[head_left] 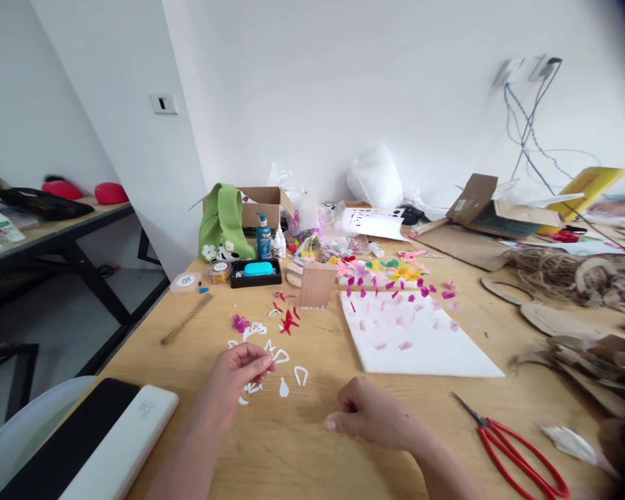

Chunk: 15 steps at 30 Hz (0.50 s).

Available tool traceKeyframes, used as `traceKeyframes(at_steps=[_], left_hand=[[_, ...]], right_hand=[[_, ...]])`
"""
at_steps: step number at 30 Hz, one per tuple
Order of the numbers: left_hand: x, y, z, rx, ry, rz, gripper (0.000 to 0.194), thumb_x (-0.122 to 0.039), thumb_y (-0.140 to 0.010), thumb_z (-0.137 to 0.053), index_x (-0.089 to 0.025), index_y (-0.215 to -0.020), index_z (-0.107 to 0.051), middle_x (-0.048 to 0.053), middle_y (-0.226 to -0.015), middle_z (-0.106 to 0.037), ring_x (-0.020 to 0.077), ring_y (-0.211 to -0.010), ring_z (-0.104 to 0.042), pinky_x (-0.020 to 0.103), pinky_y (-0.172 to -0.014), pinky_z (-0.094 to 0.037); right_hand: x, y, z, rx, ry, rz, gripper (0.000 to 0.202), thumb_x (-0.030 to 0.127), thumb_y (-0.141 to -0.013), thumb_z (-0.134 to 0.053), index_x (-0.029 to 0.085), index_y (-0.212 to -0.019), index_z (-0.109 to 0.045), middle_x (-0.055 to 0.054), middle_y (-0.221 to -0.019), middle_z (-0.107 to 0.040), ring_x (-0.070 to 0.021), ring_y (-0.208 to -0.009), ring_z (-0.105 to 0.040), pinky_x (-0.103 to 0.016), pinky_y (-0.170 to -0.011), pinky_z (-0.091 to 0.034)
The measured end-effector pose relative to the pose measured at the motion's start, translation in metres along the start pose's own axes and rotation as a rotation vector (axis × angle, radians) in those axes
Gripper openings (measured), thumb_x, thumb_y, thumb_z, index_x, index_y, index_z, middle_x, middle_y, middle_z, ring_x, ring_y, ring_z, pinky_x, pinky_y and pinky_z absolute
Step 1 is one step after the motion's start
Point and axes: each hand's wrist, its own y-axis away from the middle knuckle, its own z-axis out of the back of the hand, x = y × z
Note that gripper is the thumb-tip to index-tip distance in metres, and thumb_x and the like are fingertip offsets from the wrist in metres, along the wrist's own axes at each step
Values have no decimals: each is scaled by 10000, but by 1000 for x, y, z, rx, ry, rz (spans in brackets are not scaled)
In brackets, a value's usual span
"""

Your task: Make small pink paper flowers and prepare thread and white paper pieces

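My left hand [242, 368] is closed in a pinch above several white petal-shaped cut-outs [284, 387] scattered on the table. Whatever is between its fingertips is too small or too hidden to name. To the right, my right hand [372, 414] hovers over the wood with its fingers curled in. Its palm faces away from view, so anything inside is hidden. Just beyond the cut-outs lie a magenta flower [240, 323] and a red star-like piece [289, 322]. Past my right hand, a white foam board [421, 347] carries rows of pink and magenta flowers.
Red-handled scissors [515, 444] lie at the front right, near twine and brown scraps [562, 278]. A wooden stick [186, 319] rests at left, with a black-and-white case [109, 437] nearer. Behind stand a blue pump bottle [263, 239], a green bag [219, 226] and a cardboard box [263, 198].
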Motion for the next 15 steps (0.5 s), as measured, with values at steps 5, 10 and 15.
traceKeyframes(at_steps=[5,10,15], left_hand=[[1,8,-13,98,-21,23,282,-363,-592,-820,-145,-669,-659,41,-645,-732,90,-558,-545,214,-573,-406],[7,10,-20,144,-20,49,286,-370,-598,-810,-150,-675,-643,45,-651,-737,107,-579,-564,230,-588,-409],[16,8,-26,172,-26,41,264,-357,-612,-804,-149,-668,-651,44,-647,-733,106,-577,-552,232,-582,-394]], right_hand=[[4,-8,-6,-169,-125,72,201,257,-748,-599,167,-602,-492,59,-555,-410,-84,-546,-343,-219,-484,-236],[16,-13,-20,-160,-469,244,165,300,-796,-594,136,-790,-591,60,-601,-412,-85,-553,-322,-224,-504,-240],[20,-14,-30,-123,-562,256,201,326,-797,-627,127,-771,-613,70,-574,-379,-77,-535,-291,-228,-497,-213]])
